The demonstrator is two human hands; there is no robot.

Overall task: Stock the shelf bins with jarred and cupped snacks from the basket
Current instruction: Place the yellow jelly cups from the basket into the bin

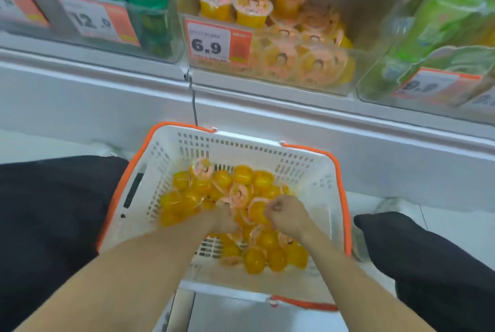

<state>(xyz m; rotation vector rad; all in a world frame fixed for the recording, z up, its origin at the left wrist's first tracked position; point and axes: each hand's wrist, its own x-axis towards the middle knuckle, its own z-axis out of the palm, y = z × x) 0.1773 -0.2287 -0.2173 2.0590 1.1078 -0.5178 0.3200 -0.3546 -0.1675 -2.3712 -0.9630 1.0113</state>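
A white basket (pixel 166 160) with orange rim and handles sits on the floor between my knees. It holds several yellow snack cups (pixel 254 259) with pink lids. Both hands are down inside it, among the cups. My left hand (pixel 223 220) is buried in the pile, fingers curled round a cup. My right hand (pixel 285 212) is curled into a fist over the cups, and the blur hides whether it holds one. Above, a clear shelf bin (pixel 345 69) carries the same yellow cups, some upright at the back, some lying at the front, behind a 6.9 price tag (pixel 218 42).
Left of that bin stands a bin of green jars (pixel 150 5) with a 12.0 price tag (pixel 93 19). Right of it is a bin of green cups (pixel 442 18). A white shelf ledge (pixel 267 106) runs below the bins. My dark trouser legs (pixel 53 213) flank the basket.
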